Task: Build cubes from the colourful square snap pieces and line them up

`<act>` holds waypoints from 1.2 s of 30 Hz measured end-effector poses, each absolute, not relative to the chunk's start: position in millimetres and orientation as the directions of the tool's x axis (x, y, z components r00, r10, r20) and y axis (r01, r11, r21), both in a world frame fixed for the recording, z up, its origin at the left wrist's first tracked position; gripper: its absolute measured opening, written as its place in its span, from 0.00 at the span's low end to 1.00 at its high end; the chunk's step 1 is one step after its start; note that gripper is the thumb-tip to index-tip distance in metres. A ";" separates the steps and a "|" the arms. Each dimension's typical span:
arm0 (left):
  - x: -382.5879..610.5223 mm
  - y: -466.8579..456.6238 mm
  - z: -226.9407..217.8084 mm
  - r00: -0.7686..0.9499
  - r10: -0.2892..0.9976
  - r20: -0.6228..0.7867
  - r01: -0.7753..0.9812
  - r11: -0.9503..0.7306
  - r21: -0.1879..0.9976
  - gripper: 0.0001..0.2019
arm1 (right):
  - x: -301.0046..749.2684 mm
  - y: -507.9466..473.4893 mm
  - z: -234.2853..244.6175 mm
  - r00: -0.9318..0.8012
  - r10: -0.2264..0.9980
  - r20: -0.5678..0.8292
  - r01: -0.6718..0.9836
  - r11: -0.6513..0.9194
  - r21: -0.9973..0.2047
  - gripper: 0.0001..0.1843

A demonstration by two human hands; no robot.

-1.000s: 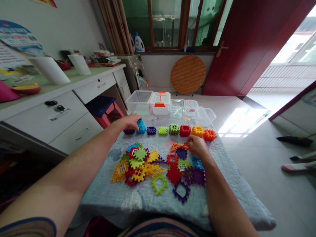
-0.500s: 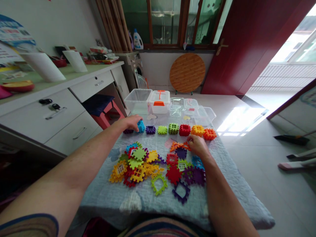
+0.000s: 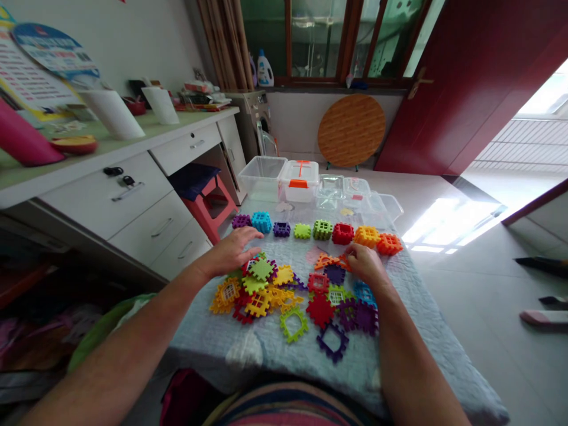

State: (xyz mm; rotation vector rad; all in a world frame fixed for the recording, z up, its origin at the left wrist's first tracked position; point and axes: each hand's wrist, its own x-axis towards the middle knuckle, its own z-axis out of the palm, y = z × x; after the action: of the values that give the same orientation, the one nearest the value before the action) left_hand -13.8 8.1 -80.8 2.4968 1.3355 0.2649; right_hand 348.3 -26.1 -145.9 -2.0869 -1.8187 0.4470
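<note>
A row of small plastic cubes stands across the far side of the cloth-covered table [image 3: 266, 349]: purple [image 3: 241, 221], blue cube [image 3: 261, 222], purple, lime, green, red cube [image 3: 343, 233], orange cube [image 3: 366, 236], and another orange. Nearer me lies a pile of flat interlocking tiles [image 3: 261, 288] in yellow, green, red and purple. My left hand [image 3: 234, 253] hovers over the pile's left edge, fingers stretched out, holding nothing. My right hand [image 3: 366, 263] rests on the table with its fingers curled on an orange tile [image 3: 331, 261].
Clear plastic boxes [image 3: 261, 176] and a white box with an orange latch [image 3: 298, 180] stand behind the cubes. White drawers [image 3: 133, 201] and a red stool [image 3: 208, 204] are to the left. A round wooden board [image 3: 351, 130] leans on the far wall. Tiled floor lies to the right.
My left hand has let go of the blue cube in the row and drawn back toward the tile pile, now open. The right hand has stayed on the orange tile. The camera turned slightly left.
</note>
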 end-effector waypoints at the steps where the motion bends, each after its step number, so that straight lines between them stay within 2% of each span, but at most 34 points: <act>1: -17.8 -2.9 -86.9 0.541 0.841 0.000 0.784 -0.505 0.362 0.21 | 347.1 -26.5 -145.7 0.131 0.991 -0.013 0.881 -0.123 -0.457 0.13; 5: -25.1 -32.1 -105.1 0.517 0.854 -0.057 0.801 -0.459 0.384 0.31 | 342.9 -27.8 -146.0 0.122 0.992 0.036 0.838 -0.084 -0.539 0.13; 7: -23.3 -39.4 -109.6 0.521 0.853 -0.046 0.789 -0.460 0.407 0.32 | 341.3 -28.2 -147.0 0.103 0.993 0.059 0.806 -0.048 -0.590 0.14; 11: -15.3 -45.4 -115.1 0.495 0.869 0.017 0.761 -0.442 0.475 0.27 | 339.3 -28.5 -149.1 0.052 0.994 0.091 0.745 0.022 -0.666 0.15; 15: -7.3 -46.8 -119.3 0.509 0.856 0.091 0.709 -0.476 0.521 0.22 | 338.7 -28.3 -148.4 0.066 0.993 0.094 0.723 0.017 -0.691 0.15; 21: 4.4 -48.6 -116.4 0.499 0.847 0.180 0.721 -0.522 0.456 0.15 | 333.4 -29.0 -144.7 0.095 0.973 0.211 0.678 0.092 -0.729 0.13; 23: 9.3 -49.9 -112.9 0.493 0.842 0.218 0.709 -0.534 0.461 0.15 | 326.1 -32.4 -141.0 0.032 0.967 0.254 0.634 0.177 -0.753 0.12; 26: 22.1 -52.5 -107.0 0.449 0.846 0.289 0.682 -0.533 0.500 0.16 | 308.8 -41.8 -132.4 -0.183 0.934 0.308 0.577 0.355 -0.735 0.13; 28: 35.3 -54.3 -104.0 0.414 0.853 0.317 0.661 -0.521 0.539 0.16 | 295.8 -49.4 -127.3 -0.315 0.904 0.288 0.540 0.421 -0.729 0.22; 30: 50.4 -55.7 -102.7 0.410 0.854 0.320 0.634 -0.519 0.574 0.16 | 284.8 -55.3 -124.9 -0.387 0.889 0.244 0.513 0.427 -0.744 0.32; 31: 57.8 -56.2 -102.8 0.418 0.851 0.317 0.619 -0.522 0.586 0.16 | 281.0 -57.2 -124.8 -0.404 0.886 0.228 0.509 0.425 -0.749 0.34; 36: 81.0 -56.5 -107.9 0.432 0.844 0.319 0.573 -0.530 0.626 0.14 | 279.4 -57.2 -128.6 -0.426 0.881 0.206 0.500 0.419 -0.758 0.26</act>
State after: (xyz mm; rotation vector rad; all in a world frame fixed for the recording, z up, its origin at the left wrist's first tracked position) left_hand 81.0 -56.5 -107.9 2.2633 1.1993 0.8595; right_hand 279.4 -57.2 -128.6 -1.1641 -2.0774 0.8241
